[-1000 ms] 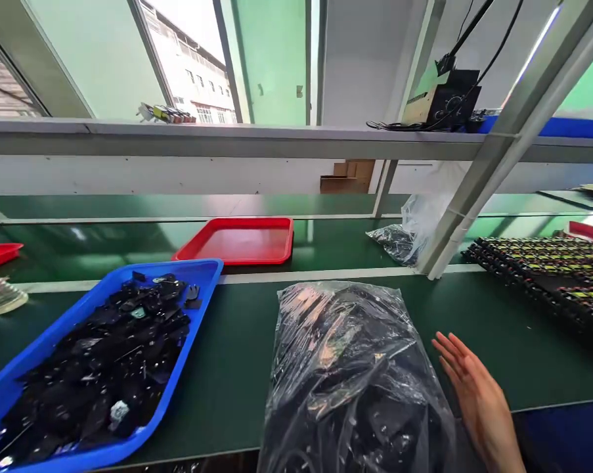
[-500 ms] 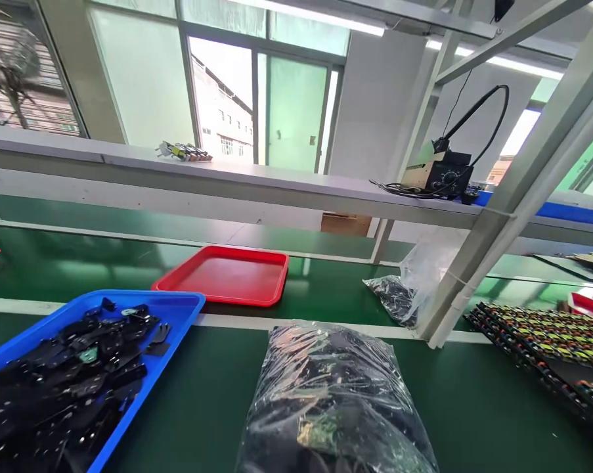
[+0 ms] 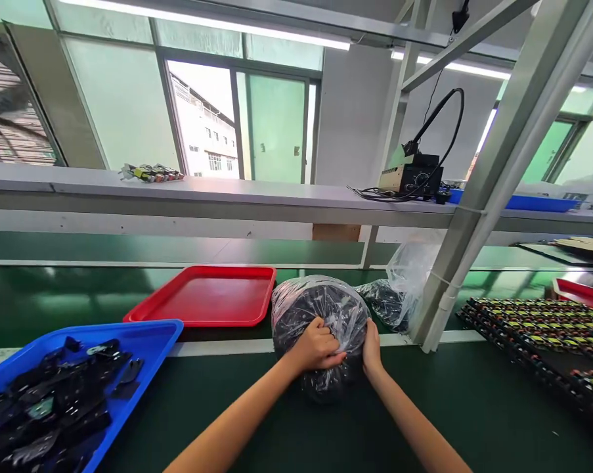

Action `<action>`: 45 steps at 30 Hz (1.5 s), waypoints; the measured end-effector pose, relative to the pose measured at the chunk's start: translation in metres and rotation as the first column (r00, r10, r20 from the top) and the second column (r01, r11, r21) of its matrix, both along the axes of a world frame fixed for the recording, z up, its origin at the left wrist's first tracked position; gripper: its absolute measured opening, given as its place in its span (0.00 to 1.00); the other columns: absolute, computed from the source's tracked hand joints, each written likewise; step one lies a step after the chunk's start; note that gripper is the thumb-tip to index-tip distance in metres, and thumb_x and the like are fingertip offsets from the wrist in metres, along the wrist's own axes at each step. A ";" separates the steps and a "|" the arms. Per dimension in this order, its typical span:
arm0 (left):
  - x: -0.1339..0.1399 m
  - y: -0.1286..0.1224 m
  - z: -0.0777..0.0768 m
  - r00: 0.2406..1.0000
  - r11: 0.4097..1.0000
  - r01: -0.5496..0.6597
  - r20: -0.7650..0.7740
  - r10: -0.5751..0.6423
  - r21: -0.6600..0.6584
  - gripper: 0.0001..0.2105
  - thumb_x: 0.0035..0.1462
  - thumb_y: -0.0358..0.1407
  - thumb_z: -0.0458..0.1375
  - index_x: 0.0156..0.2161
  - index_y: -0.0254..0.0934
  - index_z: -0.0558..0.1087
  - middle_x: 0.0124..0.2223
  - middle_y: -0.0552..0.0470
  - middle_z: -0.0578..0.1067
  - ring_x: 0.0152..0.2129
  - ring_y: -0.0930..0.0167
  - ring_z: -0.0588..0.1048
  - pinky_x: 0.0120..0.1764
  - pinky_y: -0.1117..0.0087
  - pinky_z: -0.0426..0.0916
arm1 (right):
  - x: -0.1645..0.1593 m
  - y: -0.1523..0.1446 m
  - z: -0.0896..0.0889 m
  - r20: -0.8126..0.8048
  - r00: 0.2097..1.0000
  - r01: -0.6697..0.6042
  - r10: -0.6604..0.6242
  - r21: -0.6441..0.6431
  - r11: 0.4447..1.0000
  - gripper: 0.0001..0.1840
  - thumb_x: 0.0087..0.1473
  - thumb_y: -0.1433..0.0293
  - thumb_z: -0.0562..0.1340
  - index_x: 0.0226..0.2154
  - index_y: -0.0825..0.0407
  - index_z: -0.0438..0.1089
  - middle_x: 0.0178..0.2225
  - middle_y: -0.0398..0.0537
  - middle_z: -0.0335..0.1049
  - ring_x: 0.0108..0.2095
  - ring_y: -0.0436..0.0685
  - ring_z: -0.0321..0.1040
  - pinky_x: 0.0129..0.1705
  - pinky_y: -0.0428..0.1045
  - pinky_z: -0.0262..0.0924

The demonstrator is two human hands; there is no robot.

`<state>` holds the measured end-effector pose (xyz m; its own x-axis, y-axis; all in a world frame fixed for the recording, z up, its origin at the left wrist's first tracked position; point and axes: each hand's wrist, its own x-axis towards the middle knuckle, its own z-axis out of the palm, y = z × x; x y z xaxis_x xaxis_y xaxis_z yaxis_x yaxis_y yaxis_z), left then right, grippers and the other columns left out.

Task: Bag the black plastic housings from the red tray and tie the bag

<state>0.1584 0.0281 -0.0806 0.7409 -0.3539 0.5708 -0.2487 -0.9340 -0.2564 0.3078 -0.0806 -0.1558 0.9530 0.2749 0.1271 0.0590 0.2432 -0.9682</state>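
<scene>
A clear plastic bag full of black parts (image 3: 310,309) stands upright on the green table, just right of the red tray (image 3: 205,297). My left hand (image 3: 316,346) grips the bag's plastic at its front. My right hand (image 3: 372,348) presses against the bag's right side, fingers curled on the plastic. Both forearms reach in from the bottom of the view.
A blue tray (image 3: 143,338) with several black parts sits at the lower left. A second, half-open plastic bag (image 3: 399,292) lies by the slanted metal post (image 3: 473,217). A rack of coloured components (image 3: 537,328) is at the right. A soldering station (image 3: 412,177) stands on the shelf.
The bag lay flat near me with no hands on it; now it stands further away beside the red tray, held by both hands. The camera has tilted up.
</scene>
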 end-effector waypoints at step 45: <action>-0.023 0.030 0.003 0.778 0.639 -0.609 -0.510 0.366 -0.471 0.11 0.56 0.27 0.51 0.43 0.35 0.71 0.46 0.47 0.74 0.48 0.64 0.68 0.52 0.58 0.58 | -0.060 0.028 0.061 0.701 0.345 0.302 0.624 -0.713 0.633 0.11 0.53 0.70 0.65 0.39 0.55 0.66 0.41 0.52 0.62 0.43 0.62 0.60 0.43 0.55 0.62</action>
